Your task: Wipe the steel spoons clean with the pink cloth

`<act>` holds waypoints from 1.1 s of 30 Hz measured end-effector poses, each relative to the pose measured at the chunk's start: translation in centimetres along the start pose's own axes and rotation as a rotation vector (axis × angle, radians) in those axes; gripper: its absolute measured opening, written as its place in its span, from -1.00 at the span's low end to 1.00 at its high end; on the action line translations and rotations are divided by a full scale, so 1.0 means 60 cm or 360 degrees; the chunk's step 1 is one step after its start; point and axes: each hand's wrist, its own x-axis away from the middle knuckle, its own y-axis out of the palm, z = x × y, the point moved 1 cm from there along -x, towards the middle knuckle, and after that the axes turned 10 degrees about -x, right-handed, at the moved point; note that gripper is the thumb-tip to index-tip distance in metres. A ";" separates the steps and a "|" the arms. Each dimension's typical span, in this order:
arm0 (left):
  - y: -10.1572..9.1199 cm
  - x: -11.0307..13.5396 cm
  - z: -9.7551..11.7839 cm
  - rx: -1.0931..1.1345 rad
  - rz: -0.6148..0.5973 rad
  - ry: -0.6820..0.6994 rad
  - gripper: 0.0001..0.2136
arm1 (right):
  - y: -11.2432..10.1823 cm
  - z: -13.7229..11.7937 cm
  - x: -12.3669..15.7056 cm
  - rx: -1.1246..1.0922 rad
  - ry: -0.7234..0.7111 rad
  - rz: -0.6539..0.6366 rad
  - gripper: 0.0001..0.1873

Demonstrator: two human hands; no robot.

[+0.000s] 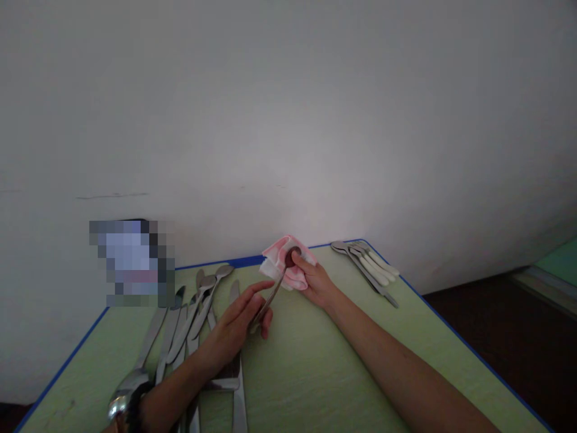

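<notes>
Above the middle of the green table [306, 367], my left hand [241, 316] grips a metal spoon [276, 291] by its handle. The spoon is tilted, with its bowl up and to the right. My right hand [313, 279] is closed around a pink and white cloth [288, 279], its thumb pressing on the spoon's bowl against the cloth. Under and beside my left forearm lies a loose pile of spoons and knives [180, 337], partly hidden by the arm. A large spoon [135, 380] lies near my left wrist.
Several white-handled pieces of cutlery [376, 264] lie with metal spoons [356, 258] at the table's far right corner. A blurred-out phone-like object [130, 255] leans at the far left. A pale wall [288, 120] stands directly behind the table, which has a blue edge [451, 341].
</notes>
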 end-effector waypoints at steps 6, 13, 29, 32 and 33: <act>-0.005 -0.004 0.000 -0.0140 -0.0168 -0.0162 -0.56 | 0.004 0.001 0.007 0.0002 0.0114 -0.0010 -0.72; 0.000 -0.001 -0.007 -0.0203 -0.0172 -0.0132 -0.63 | 0.002 0.005 0.003 0.0083 0.0212 -0.0102 -0.74; 0.005 0.001 -0.002 -0.0525 -0.0101 -0.0117 -0.61 | 0.010 -0.005 -0.001 -0.0142 0.0371 -0.0117 -0.51; 0.005 0.001 -0.001 -0.0549 -0.0085 -0.0123 -0.62 | 0.011 -0.006 0.003 -0.0119 0.0414 -0.0118 -0.51; 0.006 0.002 0.000 -0.0555 -0.0086 -0.0129 -0.62 | 0.011 -0.006 0.003 -0.0107 0.0430 -0.0118 -0.51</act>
